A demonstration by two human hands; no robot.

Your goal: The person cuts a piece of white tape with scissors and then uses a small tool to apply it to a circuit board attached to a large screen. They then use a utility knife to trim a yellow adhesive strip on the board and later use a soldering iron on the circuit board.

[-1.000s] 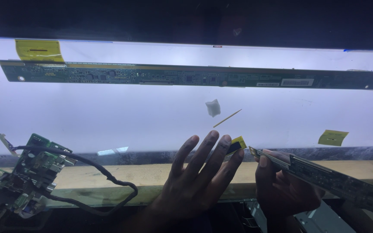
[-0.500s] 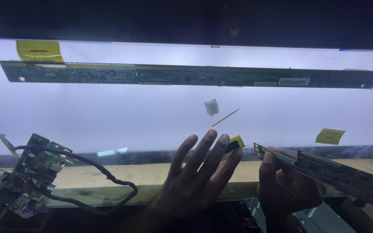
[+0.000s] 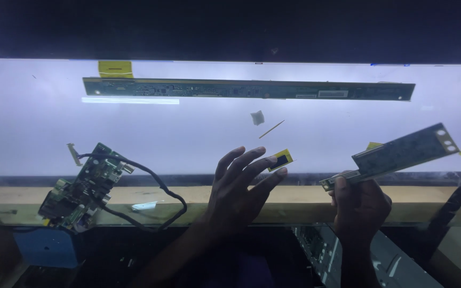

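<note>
Right hand (image 3: pixel 359 205): it is closed around the lower left end of a narrow board (image 3: pixel 396 154). The thumb lies on the top near the connector end, and the other fingers are under it.
Narrow board: a dark green strip, held in the air over the lit panel (image 3: pixel 198 138). Its long axis goes from low left, at the hand, to high right, where a pale end with small holes is seen. So the free end points up and to the right, away from the left hand.
Left hand (image 3: pixel 238 194): open and empty, fingers spread wide and pointing up and to the right. The palm rests at the lower edge of the panel.
Yellow tab (image 3: pixel 280 160): a small yellow piece with a dark centre, just beside the left fingertips; I cannot tell if they touch it. The left hand is nearer to it than the right.
Arm pose: both forearms come up from the bottom of the view, the right wrist nearly straight up.
Further out: a long board (image 3: pixel 249 89) lies flat across the upper panel, well apart from both hands. A thin stick (image 3: pixel 271 129) and a grey scrap (image 3: pixel 257 117) lie between.
Left side: a green circuit board (image 3: pixel 84 186) with a black cable (image 3: pixel 156 186), on the wooden ledge (image 3: pixel 22 200).
</note>
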